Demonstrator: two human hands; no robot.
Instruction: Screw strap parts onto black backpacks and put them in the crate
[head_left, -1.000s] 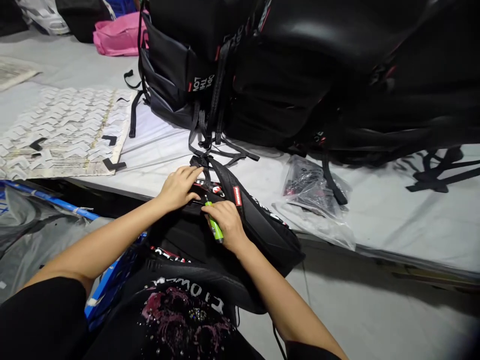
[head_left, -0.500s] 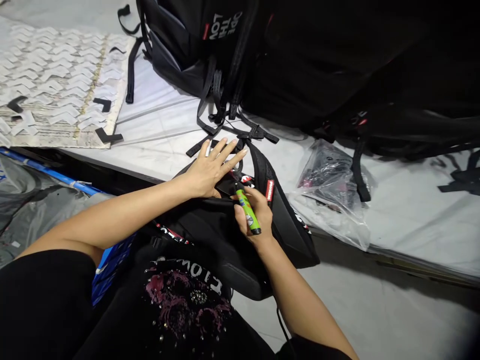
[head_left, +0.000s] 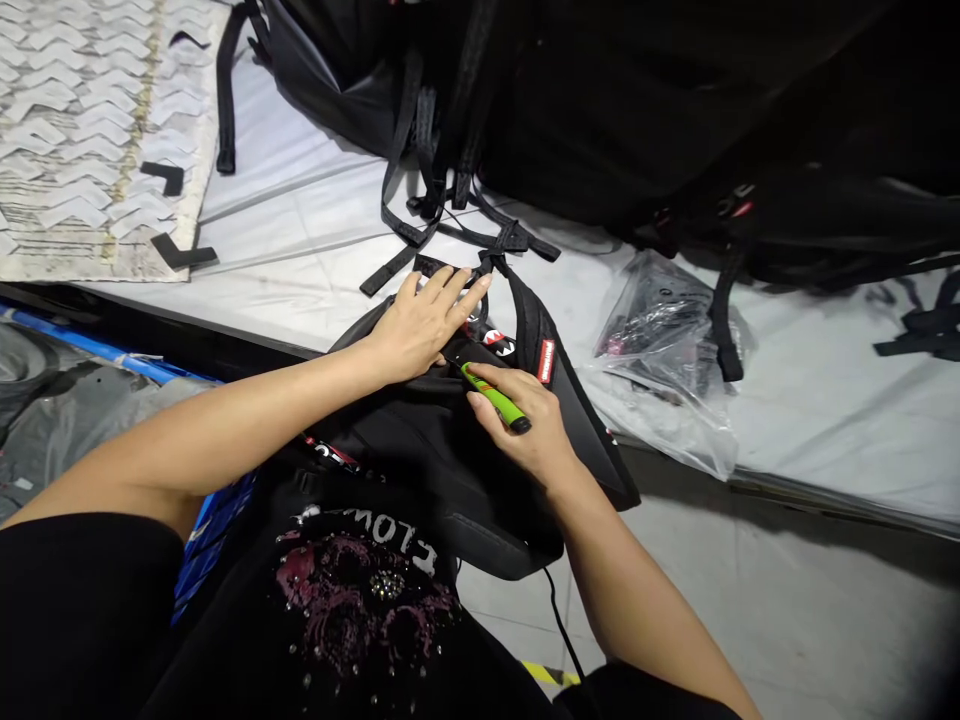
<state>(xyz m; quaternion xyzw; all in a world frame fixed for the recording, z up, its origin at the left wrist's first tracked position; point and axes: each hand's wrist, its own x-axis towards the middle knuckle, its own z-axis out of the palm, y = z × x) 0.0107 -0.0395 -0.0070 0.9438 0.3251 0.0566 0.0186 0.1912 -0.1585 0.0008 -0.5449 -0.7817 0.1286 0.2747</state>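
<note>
A black backpack point(head_left: 420, 450) with a red label on its strap lies at the table's front edge, against my body. My left hand point(head_left: 420, 325) rests flat on the upper part of the bag, fingers spread toward the straps. Just to its right, my right hand point(head_left: 525, 410) is closed around a green marker point(head_left: 495, 396). The marker lies at a slant, its black end toward my wrist and its other end pointing at the bag beside my left hand. Whether the tip touches the fabric cannot be made out.
More black backpacks point(head_left: 675, 120) are piled along the back, with loose straps hanging forward. A clear plastic bag point(head_left: 667, 350) lies right of my hands. At the left, a board point(head_left: 90, 240) carries rows of white angled pieces and a few black ones. Blue-edged bins stand below the table.
My right hand has shifted slightly right and up, and the marker has tilted flatter. My left hand stays spread on the bag. The view has shifted a little.
</note>
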